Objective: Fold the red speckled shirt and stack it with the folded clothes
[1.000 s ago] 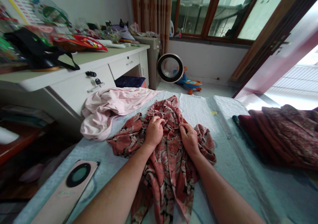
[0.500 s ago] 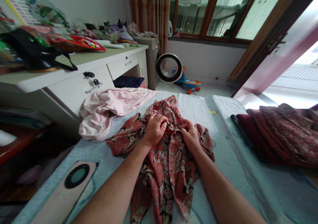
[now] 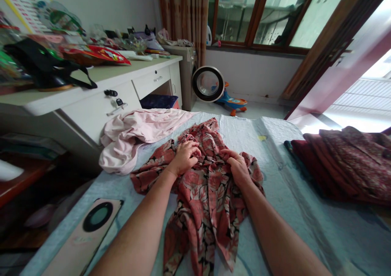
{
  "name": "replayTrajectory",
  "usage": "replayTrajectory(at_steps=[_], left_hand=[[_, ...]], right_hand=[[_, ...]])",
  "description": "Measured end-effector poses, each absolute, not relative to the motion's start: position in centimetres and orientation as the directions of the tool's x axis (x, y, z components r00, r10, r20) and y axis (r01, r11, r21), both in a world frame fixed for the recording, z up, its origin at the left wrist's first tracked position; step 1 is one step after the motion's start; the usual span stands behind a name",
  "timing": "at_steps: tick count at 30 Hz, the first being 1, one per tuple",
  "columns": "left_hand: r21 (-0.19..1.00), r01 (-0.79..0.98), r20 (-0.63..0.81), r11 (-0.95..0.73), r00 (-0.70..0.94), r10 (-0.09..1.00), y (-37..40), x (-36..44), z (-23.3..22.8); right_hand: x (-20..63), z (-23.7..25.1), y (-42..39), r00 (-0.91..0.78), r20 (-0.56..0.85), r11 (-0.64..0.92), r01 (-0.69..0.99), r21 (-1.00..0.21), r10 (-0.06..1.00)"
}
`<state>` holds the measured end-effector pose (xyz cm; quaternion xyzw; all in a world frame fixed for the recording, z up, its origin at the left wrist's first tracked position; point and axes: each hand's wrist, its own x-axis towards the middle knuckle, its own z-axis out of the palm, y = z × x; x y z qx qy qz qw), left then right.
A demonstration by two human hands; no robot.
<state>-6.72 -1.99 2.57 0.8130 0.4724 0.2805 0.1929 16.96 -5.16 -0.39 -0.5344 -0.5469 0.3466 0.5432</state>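
Note:
A crumpled red garment with a pale leaf print (image 3: 204, 198) lies on the light blue bed sheet (image 3: 287, 194) in front of me. My left hand (image 3: 184, 157) grips a bunch of its fabric near the upper middle. My right hand (image 3: 238, 168) clutches the cloth a little to the right, fingers curled into the folds. The two hands are a short gap apart, both pressing the garment down on the bed.
A pale pink garment (image 3: 134, 133) is heaped at the bed's left edge. Folded dark red patterned clothes (image 3: 345, 162) lie at the right. A phone (image 3: 85, 235) lies at the near left. A cluttered white desk (image 3: 100, 84) stands left, a round fan (image 3: 208, 83) and toy car on the floor.
Both hands have shifted slightly forward and lower on the red garment, regripping and bunching the fabric. The cloth's folds between them have changed shape.

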Motion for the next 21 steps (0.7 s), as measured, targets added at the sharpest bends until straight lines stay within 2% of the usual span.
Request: replayTrajectory(at_steps=[3,7,11,16,19,21], left_hand=[[0.629,0.598,0.251,-0.497,0.449,0.858,-1.6,-7.8,2.1],[0.608,0.636,0.291,-0.475,0.378,0.879,-1.0,-8.7,1.3],[0.595,0.633,0.381,-0.496,0.320,0.867,-0.9,-8.3,1.7],[0.716,0.487,0.439,-0.500,0.242,0.865,-1.6,-7.3,3.4],[0.832,0.352,0.389,-0.429,0.182,0.903,-2.0,-6.6,4.1],[0.866,0.297,0.368,-0.402,0.165,0.915,-2.2,-6.1,4.2]], right_hand=[[17.0,-0.8,-5.0,0.177,0.119,0.101,0.108,-0.989,0.977],[17.2,-1.5,-4.7,0.282,0.247,0.171,0.267,-0.948,0.927],[17.2,-1.3,-5.0,0.281,0.376,0.241,0.417,-0.877,0.883],[16.6,0.1,-5.8,0.190,0.541,0.361,0.564,-0.743,0.819],[16.3,0.9,-6.3,0.084,0.616,0.430,0.641,-0.635,0.784],[16.2,1.3,-6.6,-0.028,0.631,0.492,0.654,-0.575,0.775]])
